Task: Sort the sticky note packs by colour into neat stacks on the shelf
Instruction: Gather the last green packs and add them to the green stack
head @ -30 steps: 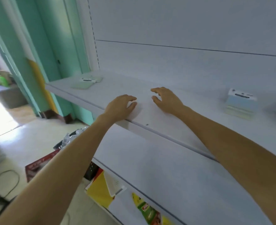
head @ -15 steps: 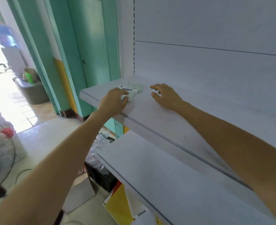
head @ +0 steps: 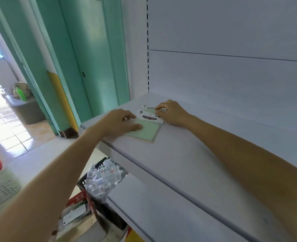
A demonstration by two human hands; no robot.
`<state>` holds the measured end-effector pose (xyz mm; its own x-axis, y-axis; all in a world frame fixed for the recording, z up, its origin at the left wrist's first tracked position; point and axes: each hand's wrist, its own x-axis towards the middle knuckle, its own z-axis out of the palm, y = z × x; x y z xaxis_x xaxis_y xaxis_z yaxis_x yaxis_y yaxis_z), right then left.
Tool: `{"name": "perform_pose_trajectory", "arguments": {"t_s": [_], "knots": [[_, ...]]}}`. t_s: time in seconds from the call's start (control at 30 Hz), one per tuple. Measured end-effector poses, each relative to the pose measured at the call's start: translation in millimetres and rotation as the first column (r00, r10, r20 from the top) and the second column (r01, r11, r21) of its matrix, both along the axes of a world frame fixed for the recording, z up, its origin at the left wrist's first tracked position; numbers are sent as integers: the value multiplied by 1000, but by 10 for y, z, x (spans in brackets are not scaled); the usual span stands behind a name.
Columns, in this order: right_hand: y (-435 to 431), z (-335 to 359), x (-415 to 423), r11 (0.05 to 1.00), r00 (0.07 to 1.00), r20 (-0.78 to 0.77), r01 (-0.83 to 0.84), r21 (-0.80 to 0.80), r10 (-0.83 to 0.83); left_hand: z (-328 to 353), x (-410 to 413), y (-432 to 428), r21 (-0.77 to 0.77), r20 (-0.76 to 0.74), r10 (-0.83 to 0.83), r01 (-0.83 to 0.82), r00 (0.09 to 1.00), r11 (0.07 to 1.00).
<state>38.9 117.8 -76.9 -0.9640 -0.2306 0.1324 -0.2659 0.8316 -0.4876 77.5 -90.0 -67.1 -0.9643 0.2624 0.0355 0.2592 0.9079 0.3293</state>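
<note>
Two pale green sticky note packs lie at the left end of the white shelf point(head: 188, 145). The near pack point(head: 148, 131) has a white header reading "STICKY NOTE". My left hand point(head: 119, 122) rests on its left part, thumb lying flat across the green face. The far pack point(head: 148, 107) sits just behind it, mostly hidden. My right hand point(head: 170, 112) has curled fingers pinching the edges of the packs near the white header.
A second white shelf point(head: 170, 212) juts out below. Under the shelf's left end a dark crate of clear wrapped items point(head: 104, 177) and cardboard boxes sit on the floor. A teal door frame point(head: 84, 58) stands left; a white basket point(head: 2, 186) is at the far left.
The view has swung left along the shelf. Both hands travelled left from the bare middle of the shelf to the green packs and now touch them.
</note>
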Motion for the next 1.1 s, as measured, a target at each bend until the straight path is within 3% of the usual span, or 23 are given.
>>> {"name": "perform_pose_trajectory", "arguments": {"t_s": [0.23, 0.43, 0.63, 0.77, 0.9, 1.1], "knots": [[188, -60, -171, 986, 990, 29, 139, 87, -142, 15, -425, 14, 9, 45, -136, 136, 990, 991], [484, 4, -99, 889, 892, 53, 438, 132, -448, 46, -587, 189, 48, 106, -238, 234, 966, 971], [361, 22, -151, 915, 908, 115, 400, 50, -403, 167, -641, 337, 17, 236, -256, 260, 937, 966], [338, 108, -92, 910, 914, 73, 404, -91, -399, 252, -662, 344, 148, 202, -254, 227, 946, 963], [416, 153, 46, 876, 898, 49, 437, -202, -437, 280, -742, 299, 422, 189, -256, 157, 948, 893], [697, 172, 575, 674, 800, 160, 579, -459, -578, 157, -756, 515, 719, 165, -325, 112, 931, 686]]}}
